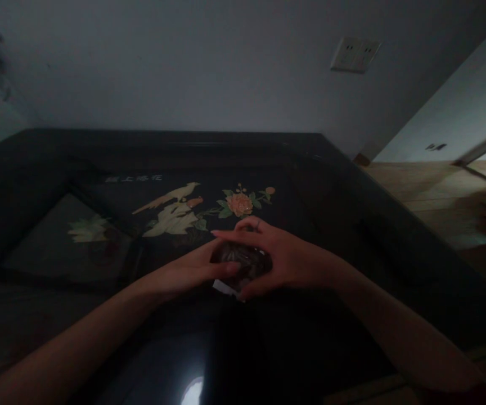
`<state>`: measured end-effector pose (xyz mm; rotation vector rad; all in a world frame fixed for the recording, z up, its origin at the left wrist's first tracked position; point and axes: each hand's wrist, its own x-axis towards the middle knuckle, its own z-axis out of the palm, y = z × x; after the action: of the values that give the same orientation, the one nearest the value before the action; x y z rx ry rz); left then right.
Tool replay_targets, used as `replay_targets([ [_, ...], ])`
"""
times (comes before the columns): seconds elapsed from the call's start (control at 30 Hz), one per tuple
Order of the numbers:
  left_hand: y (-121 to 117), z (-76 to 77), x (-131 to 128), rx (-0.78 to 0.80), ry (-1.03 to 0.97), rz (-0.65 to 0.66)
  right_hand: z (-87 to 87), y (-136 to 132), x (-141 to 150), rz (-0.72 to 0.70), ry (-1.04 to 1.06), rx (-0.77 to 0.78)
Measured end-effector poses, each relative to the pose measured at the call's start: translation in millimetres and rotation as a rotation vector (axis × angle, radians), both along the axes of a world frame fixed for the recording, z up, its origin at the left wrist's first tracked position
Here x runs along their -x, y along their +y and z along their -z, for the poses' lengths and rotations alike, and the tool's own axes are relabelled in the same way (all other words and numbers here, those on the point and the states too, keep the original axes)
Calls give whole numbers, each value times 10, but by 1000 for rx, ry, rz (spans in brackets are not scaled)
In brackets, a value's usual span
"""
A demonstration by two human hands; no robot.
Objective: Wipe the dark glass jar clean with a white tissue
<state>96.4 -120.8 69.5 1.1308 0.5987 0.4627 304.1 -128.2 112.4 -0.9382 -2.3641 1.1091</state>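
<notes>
Both of my hands close around a small, dark, rounded object with pale streaks on its shiny surface. It may be a clear container or wrapped in clear film; I cannot tell which. My left hand grips its left side, thumb lying across the front. From the right, my right hand wraps it, index finger over the top and thumb at the lower edge. A white flap or piece of paper sticks out below the object. The fingers hide much of it, and the light is dim.
Beneath my hands is a glossy black table decorated with a bird and a peony. A pale wall with a double socket rises behind it. Wooden floor shows at right.
</notes>
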Motion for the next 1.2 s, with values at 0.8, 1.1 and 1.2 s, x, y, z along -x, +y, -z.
replay_targets([
  [0.8,-604,293,126,244,-281,-616,582,-215,65,691,-330,-150],
  [1.1,-696,310,62,243,-173,-583,801,-150,85,676,-181,-18],
  [1.2,-702,296,69,231,-132,-573,793,-161,56,682,23,71],
])
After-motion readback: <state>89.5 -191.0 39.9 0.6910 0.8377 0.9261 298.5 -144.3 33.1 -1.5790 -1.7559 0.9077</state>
